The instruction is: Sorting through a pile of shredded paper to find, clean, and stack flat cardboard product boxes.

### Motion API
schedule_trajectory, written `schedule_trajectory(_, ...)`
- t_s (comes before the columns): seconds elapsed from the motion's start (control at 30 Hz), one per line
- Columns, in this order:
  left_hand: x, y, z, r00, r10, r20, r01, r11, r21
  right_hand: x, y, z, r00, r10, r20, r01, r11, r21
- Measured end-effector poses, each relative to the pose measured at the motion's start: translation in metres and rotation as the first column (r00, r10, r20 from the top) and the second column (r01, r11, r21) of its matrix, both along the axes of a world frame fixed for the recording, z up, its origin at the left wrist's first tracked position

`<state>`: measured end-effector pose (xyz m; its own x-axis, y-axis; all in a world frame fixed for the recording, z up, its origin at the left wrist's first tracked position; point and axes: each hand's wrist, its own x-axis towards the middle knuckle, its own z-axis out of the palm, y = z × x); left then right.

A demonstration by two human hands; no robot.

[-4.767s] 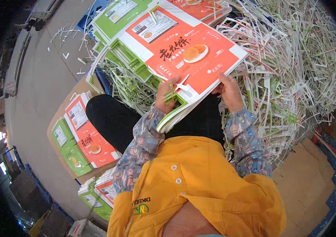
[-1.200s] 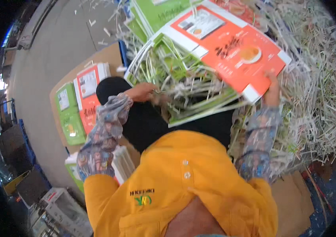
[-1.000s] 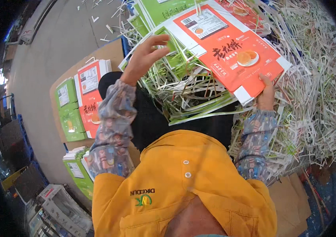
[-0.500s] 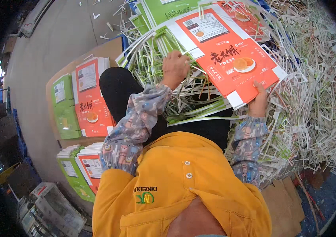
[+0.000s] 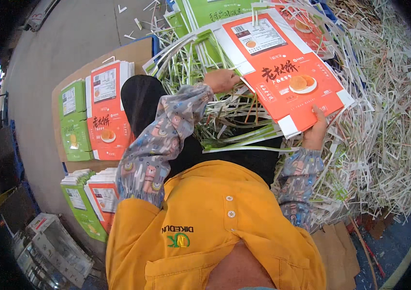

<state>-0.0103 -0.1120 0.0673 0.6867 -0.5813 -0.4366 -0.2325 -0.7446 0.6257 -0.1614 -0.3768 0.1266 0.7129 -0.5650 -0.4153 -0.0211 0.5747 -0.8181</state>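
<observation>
A flat red printed carton sheet (image 5: 290, 67) with white flaps, a label and a picture of round cakes lies tilted in front of me, over the scraps. My right hand (image 5: 316, 128) grips its near right edge, thumb on the printed face and the other fingers hidden underneath. At its left edge, my left hand (image 5: 222, 80) is closed, with fingertips pinching the border by a white flap. Whether one sheet or a few are in my hands, I cannot tell. Green-edged paper offcuts (image 5: 239, 140) lie tangled below, across my lap.
Green carton sheets (image 5: 200, 14) lie at the far side. On brown cardboard at the left are stacks of green sheets (image 5: 75, 121) and red sheets (image 5: 108, 111), with more green and red stacks nearer. A large heap of paper strips (image 5: 379, 116) fills the right.
My left hand has moved right, onto the sheet's left edge, and its fingers have closed there. The sheet and my right hand have shifted slightly.
</observation>
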Motion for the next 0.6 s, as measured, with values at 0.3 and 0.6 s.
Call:
schedule_trajectory(0.3, -0.013, 0.004, -0.011, 0.742, 0.177, -0.647, -0.502, 0.786, -0.36, 0.001, 0.006, 0.015, 1.0, -0.017, -0.016, 0.018, 1.0, 0.004)
schedule_trajectory(0.6, 0.009, 0.143, -0.027, 0.936, -0.044, 0.348, 0.018, 0.997, 0.078, -0.006, -0.032, 0.033, 0.997, 0.022, -0.074, -0.019, 0.999, 0.038)
